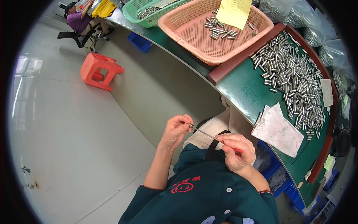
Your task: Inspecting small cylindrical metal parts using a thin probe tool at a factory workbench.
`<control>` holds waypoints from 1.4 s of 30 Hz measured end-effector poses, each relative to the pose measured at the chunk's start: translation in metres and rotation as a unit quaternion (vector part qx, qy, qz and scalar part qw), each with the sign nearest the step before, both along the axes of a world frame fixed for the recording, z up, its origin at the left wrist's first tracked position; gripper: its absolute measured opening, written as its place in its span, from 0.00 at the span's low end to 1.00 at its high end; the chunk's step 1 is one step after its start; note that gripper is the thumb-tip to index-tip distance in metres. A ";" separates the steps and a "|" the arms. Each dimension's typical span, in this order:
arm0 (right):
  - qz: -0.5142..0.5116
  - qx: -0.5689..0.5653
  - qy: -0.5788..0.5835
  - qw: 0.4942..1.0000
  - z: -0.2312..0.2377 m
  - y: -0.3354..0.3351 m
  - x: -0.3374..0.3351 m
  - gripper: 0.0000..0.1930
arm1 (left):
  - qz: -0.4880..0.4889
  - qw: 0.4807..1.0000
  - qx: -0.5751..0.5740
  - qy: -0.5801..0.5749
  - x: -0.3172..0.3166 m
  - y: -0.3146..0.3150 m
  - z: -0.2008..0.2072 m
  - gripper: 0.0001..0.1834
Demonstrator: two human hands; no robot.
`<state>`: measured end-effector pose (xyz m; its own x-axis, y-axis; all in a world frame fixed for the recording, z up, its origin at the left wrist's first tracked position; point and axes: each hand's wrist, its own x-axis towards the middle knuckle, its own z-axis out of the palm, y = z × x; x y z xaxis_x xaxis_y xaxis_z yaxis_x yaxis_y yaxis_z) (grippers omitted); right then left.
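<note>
Above my lap, my left hand (177, 129) pinches a small metal cylinder (191, 126) between thumb and fingertips. My right hand (237, 150) is closed round the red handle of a thin file-like tool (207, 134). The slim metal shaft points left, and its tip is at the cylinder; whether it enters the cylinder is too small to tell. To the right, a large heap of similar metal cylinders (289, 78) lies on the green table top (238, 89). A stained white cloth (278, 130) rests near the table's edge, beside my right hand.
A pink basket (186, 41) holds several cylinders and a yellow paper (234, 13). Behind it stands a green basket (130, 13). A dark red rail (242, 56) borders the heap. Clear bags of parts (309, 22) line the far right. A red stool (99, 71) and a seated person (79, 20) are at left.
</note>
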<state>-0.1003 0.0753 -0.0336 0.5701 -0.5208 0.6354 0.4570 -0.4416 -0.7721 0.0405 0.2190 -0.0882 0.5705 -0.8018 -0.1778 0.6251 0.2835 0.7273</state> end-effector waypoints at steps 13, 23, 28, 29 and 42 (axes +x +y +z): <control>-0.007 0.063 0.039 0.997 -0.003 0.002 -0.004 0.06 | 0.006 1.000 0.006 -0.026 -0.005 -0.002 0.008 0.06; -0.045 -0.083 -0.069 0.993 0.004 -0.025 -0.025 0.08 | 0.069 0.986 0.150 -0.034 0.001 -0.013 0.013 0.05; -0.297 0.040 -0.103 0.949 0.007 -0.053 -0.059 0.05 | 0.032 0.953 0.192 -0.233 -0.018 -0.062 0.060 0.07; -0.325 0.071 -0.115 0.936 0.006 -0.062 -0.067 0.05 | 0.009 0.938 0.165 -0.305 -0.023 -0.077 0.069 0.07; -0.395 0.266 -0.204 0.855 -0.012 -0.096 -0.104 0.05 | -0.058 0.620 -0.003 -0.783 -0.085 -0.187 0.081 0.07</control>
